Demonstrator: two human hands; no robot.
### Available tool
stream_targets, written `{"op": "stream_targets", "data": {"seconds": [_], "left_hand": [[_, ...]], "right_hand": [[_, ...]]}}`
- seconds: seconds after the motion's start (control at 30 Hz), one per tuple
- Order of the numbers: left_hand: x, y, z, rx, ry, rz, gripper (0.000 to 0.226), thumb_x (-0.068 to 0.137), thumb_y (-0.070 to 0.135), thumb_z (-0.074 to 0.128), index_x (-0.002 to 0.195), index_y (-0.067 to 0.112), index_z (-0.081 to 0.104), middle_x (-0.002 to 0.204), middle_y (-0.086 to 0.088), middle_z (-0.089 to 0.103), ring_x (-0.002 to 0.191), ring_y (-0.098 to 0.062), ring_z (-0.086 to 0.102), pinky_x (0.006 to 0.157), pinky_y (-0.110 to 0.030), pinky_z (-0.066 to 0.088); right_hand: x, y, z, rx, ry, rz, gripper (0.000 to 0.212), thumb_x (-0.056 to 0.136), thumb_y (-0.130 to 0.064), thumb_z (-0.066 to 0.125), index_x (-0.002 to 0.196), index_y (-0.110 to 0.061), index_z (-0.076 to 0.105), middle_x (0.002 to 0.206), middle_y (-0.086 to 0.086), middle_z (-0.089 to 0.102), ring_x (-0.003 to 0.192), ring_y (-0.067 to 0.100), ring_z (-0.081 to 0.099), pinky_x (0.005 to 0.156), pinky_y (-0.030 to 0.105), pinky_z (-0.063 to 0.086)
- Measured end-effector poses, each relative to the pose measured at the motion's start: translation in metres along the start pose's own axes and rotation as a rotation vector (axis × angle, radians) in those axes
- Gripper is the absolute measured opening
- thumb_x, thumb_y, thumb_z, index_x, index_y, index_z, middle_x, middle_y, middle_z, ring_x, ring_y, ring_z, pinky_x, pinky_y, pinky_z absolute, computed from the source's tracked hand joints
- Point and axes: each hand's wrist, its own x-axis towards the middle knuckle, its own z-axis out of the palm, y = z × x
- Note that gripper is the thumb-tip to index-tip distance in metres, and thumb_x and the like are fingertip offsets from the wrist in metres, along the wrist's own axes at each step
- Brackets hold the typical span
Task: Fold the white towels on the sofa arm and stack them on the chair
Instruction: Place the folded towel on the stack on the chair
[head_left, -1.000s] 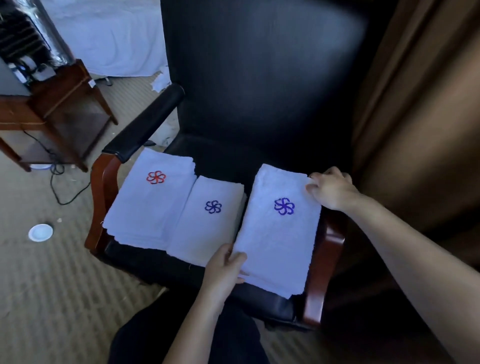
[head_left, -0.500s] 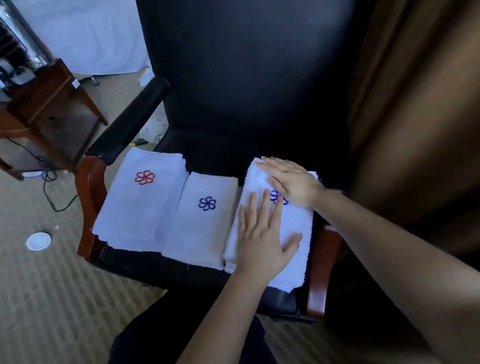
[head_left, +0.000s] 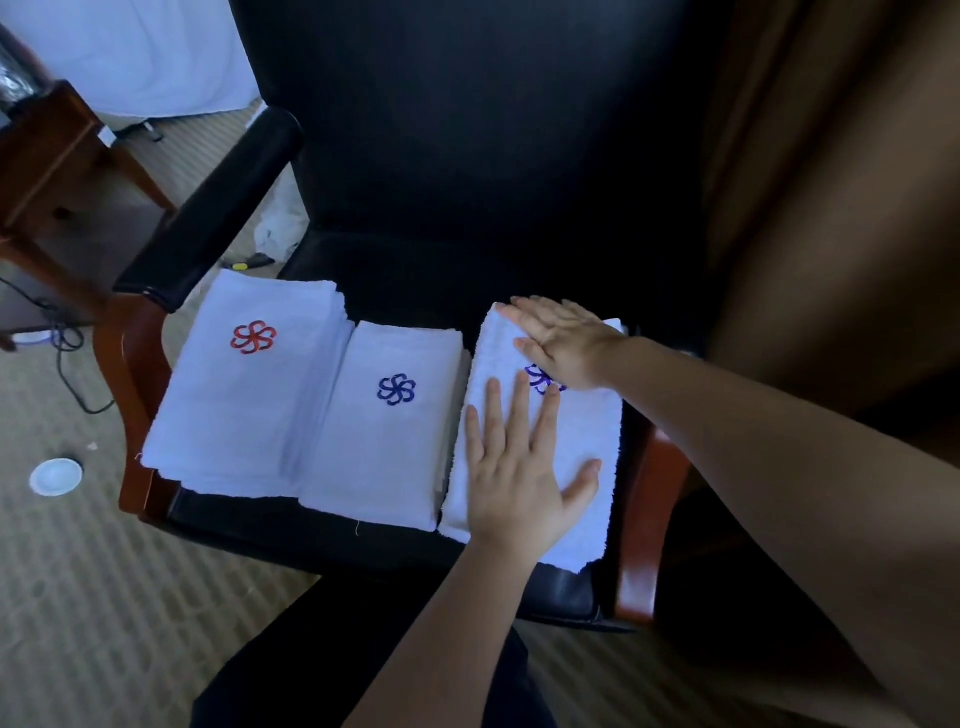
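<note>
both hands lie flat with fingers straight, holding nothing: the left hand (head_left: 514, 483) and right hand (head_left: 563, 340) press the folded white towel (head_left: 582, 441) at the right edge of the black chair (head_left: 467, 156) seat, beside two towel stacks.

Three white towel piles (head_left: 244, 405) (head_left: 384, 452) (head_left: 592, 431), two hands (head_left: 519, 483) (head_left: 566, 343), one black chair (head_left: 467, 130), one wooden table (head_left: 47, 156), one round white dish (head_left: 55, 476).
</note>
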Motion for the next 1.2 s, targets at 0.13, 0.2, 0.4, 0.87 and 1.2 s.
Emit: {"op": "stream_targets", "data": {"seconds": [0.13,0.2,0.4,0.87,1.2], "left_hand": [[0.001,-0.002,0.000,-0.004,-0.014,-0.004,0.077,0.086,0.066,0.039,0.150,0.022,0.037,0.161,-0.006,0.022,0.150,-0.031,0.009,0.118,-0.053,0.013],[0.000,-0.002,-0.003,-0.002,-0.049,-0.009,0.077,0.087,0.067,0.038,0.150,0.022,0.036,0.161,-0.006,0.021,0.150,-0.030,0.008,0.118,-0.052,0.012],[-0.003,-0.003,-0.026,-0.008,-0.121,0.075,0.079,0.089,0.067,0.032,0.153,0.020,0.028,0.162,-0.007,0.015,0.150,-0.033,0.005,0.117,-0.050,0.005],[-0.040,-0.018,-0.127,-0.045,-0.194,0.046,0.070,0.095,0.058,0.022,0.153,0.018,0.023,0.163,0.002,0.010,0.150,-0.015,0.002,0.120,-0.037,-0.007],[-0.136,-0.045,-0.212,-0.175,0.024,-0.005,0.039,0.097,0.028,0.054,0.134,0.013,0.055,0.149,0.001,0.042,0.139,-0.019,0.035,0.119,-0.038,0.017]], "right_hand": [[0.001,-0.003,0.000,-0.011,0.014,0.002,0.053,0.105,-0.039,0.016,0.154,-0.035,-0.005,0.163,-0.006,-0.001,0.149,0.011,-0.004,0.121,0.034,-0.005],[-0.002,-0.005,-0.002,-0.003,0.018,0.006,0.053,0.105,-0.039,0.017,0.154,-0.035,-0.005,0.163,-0.006,0.000,0.149,0.011,-0.004,0.121,0.034,-0.005],[-0.025,-0.005,-0.025,0.039,0.034,-0.005,0.057,0.105,-0.041,0.026,0.154,-0.033,0.000,0.163,-0.003,0.005,0.149,0.012,0.002,0.121,0.031,0.002],[-0.137,-0.060,-0.044,0.180,0.428,0.120,0.051,0.099,-0.029,0.050,0.147,-0.019,0.038,0.157,0.002,0.030,0.140,0.023,0.035,0.110,0.039,0.035],[-0.252,-0.168,-0.007,0.202,0.577,0.034,0.044,0.094,-0.027,0.059,0.136,-0.014,0.054,0.148,0.011,0.044,0.135,0.029,0.042,0.111,0.045,0.031]]}}
